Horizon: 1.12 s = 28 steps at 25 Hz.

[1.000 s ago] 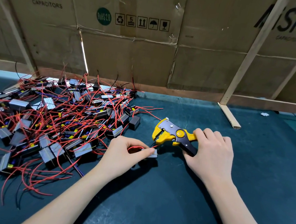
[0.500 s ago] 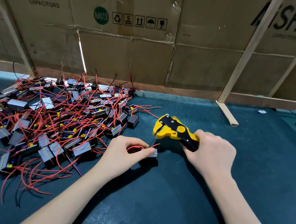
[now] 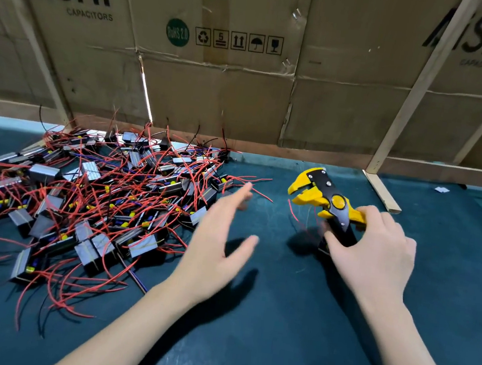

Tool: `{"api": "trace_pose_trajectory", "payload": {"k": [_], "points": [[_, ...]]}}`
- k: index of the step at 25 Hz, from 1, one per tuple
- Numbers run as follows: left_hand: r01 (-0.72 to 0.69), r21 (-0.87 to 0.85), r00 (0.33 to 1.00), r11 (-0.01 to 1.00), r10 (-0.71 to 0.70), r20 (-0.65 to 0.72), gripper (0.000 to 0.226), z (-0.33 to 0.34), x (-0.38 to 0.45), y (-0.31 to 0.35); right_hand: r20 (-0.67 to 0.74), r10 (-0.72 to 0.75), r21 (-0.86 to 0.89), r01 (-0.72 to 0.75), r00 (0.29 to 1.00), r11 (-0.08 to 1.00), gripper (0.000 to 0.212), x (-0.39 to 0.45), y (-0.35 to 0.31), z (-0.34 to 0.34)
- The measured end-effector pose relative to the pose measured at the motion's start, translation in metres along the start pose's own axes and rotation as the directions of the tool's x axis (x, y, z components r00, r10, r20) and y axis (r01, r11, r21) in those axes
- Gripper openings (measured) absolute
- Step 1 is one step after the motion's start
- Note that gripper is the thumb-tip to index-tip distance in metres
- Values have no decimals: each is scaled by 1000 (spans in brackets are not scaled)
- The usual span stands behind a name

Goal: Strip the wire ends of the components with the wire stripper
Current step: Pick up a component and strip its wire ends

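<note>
Yellow-and-black wire stripper (image 3: 327, 204), jaws parted, is gripped by its handles in the right hand (image 3: 373, 250). Left hand (image 3: 219, 242), fingers spread and holding nothing, hovers beside the pile of red-wired components (image 3: 94, 193). Judgement: pick one component, steady its wire, and feed only the tip between the jaws. Dark green mat (image 3: 291, 326) covers the bench; cardboard wall (image 3: 230, 89) stands behind.

Dark teal bench mat (image 3: 242, 351) — a heap of red-wired components (image 3: 84, 195) lies on its left
</note>
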<state>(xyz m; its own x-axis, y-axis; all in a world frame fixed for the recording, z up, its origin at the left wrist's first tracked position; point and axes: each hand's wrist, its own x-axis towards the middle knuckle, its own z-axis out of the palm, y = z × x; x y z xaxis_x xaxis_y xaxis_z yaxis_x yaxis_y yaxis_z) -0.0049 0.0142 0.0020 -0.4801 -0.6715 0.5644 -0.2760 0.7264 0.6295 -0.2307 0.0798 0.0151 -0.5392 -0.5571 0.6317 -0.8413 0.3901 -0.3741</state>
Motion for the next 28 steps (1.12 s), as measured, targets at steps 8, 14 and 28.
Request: {"api": "trace_pose_trajectory", "payload": {"k": [8, 14, 28], "points": [[155, 746, 988, 648, -117, -103, 19, -23, 6, -34, 311, -124, -215, 197, 942, 957, 47, -8, -2, 11], [-218, 470, 974, 856, 220, 51, 38, -15, 2, -22, 173, 176, -266, -126, 969, 956, 51, 13, 34, 9], [321, 300, 944, 898, -330, -20, 21, 7, 1, -4, 8, -44, 142, 42, 999, 989, 46, 4, 10, -2]]}}
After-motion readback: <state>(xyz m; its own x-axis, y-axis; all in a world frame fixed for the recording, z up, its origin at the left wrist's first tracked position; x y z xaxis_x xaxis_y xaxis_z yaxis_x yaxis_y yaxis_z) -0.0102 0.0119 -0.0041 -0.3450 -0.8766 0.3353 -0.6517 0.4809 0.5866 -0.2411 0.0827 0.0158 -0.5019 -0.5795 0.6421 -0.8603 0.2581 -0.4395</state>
